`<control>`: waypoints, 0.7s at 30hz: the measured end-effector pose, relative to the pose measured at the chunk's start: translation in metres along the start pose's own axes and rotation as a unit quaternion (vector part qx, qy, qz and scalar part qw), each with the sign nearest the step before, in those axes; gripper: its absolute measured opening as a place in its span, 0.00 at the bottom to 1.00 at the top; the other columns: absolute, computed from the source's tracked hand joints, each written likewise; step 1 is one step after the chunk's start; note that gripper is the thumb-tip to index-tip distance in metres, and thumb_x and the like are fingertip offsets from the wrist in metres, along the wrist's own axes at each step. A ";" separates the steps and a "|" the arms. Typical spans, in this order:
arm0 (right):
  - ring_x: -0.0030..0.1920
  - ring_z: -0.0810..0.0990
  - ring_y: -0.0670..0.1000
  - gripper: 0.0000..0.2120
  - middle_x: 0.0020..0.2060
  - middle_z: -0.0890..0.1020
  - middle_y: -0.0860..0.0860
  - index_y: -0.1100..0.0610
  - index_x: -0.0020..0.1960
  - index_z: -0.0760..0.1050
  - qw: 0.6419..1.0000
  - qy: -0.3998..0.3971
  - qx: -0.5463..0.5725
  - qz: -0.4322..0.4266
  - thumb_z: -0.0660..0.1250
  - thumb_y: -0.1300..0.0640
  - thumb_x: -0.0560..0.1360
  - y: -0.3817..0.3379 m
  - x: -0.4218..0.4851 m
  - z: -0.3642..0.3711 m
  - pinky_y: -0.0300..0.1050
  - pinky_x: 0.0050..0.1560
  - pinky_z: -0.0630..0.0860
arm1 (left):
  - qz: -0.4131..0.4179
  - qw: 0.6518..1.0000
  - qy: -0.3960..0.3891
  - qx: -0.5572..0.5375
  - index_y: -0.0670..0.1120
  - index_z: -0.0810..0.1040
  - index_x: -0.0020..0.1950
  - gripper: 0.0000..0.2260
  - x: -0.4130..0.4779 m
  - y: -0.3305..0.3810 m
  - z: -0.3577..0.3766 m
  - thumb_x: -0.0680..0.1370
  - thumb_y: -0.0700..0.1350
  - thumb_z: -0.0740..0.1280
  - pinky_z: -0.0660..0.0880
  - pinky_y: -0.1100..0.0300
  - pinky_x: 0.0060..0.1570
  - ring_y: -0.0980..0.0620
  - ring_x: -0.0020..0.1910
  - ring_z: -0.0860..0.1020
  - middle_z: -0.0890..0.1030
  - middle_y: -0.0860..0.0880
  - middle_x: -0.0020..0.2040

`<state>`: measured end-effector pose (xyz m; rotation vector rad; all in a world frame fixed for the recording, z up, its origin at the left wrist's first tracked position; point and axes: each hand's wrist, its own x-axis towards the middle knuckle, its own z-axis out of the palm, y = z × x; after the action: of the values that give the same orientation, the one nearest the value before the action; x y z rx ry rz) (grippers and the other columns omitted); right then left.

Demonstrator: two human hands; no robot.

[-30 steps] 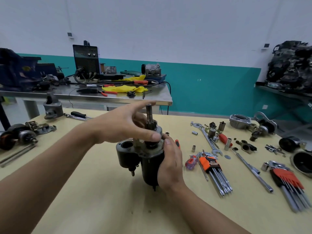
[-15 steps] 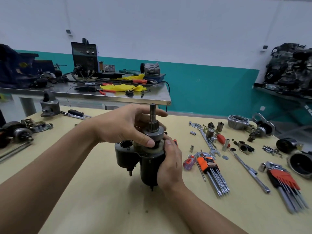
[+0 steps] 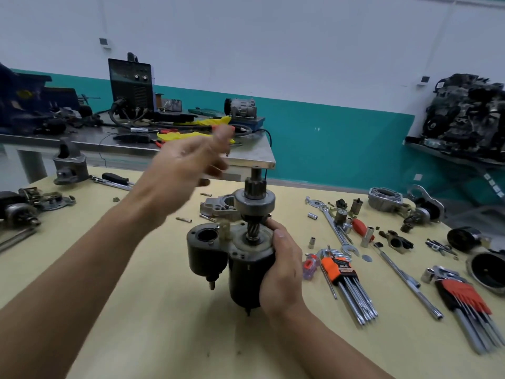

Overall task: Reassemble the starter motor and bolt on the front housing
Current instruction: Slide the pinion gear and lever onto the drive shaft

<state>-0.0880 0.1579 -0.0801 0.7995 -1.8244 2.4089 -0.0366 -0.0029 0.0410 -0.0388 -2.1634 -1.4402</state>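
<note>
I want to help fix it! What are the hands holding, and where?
The right hand grips the starter motor round its black body. The left hand, blurred, looks empty.

A wall (image 3: 273, 36), white above with a teal band (image 3: 341, 138) below, backs a steel-topped surface (image 3: 254, 157) at the left, a pale yellow surface (image 3: 164, 324) in front of it, and a dark shelf (image 3: 451, 157) at the right.

Starter motor (image 3: 218, 258) upright mid-table (image 3: 164, 337); front housing (image 3: 216, 209) just behind it, hex key sets (image 3: 344, 280) to its right, bench (image 3: 254, 157) beyond.
</note>
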 end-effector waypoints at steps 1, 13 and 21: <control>0.59 0.80 0.55 0.23 0.55 0.82 0.58 0.57 0.62 0.77 1.000 0.002 0.003 0.000 0.53 0.47 0.77 0.001 0.001 -0.001 0.55 0.60 0.77 | -0.023 0.999 0.038 -0.012 0.51 0.81 0.53 0.29 0.008 -0.015 -0.011 0.73 0.74 0.59 0.77 0.52 0.49 0.52 0.48 0.83 0.85 0.50 0.46; 0.54 0.83 0.55 0.19 0.50 0.85 0.54 0.52 0.56 0.81 0.999 -0.007 0.006 -0.048 0.54 0.48 0.77 0.006 0.004 -0.005 0.44 0.51 0.79 | -0.067 0.948 0.108 0.292 0.53 0.80 0.51 0.08 -0.004 -0.174 -0.018 0.77 0.56 0.69 0.75 0.57 0.45 0.58 0.47 0.78 0.80 0.58 0.45; 0.53 0.83 0.58 0.18 0.45 0.86 0.50 0.41 0.50 0.84 0.998 0.063 0.012 -0.011 0.59 0.39 0.68 -0.008 -0.006 -0.048 0.51 0.53 0.80 | -0.052 0.956 0.116 0.265 0.57 0.80 0.48 0.02 -0.019 -0.160 -0.012 0.76 0.52 0.71 0.73 0.63 0.42 0.63 0.46 0.78 0.80 0.61 0.44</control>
<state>-0.0992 0.2052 -0.0845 0.6486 -1.7356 2.4120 -0.0651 -0.0765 -0.0995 0.4219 -2.3000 -0.8220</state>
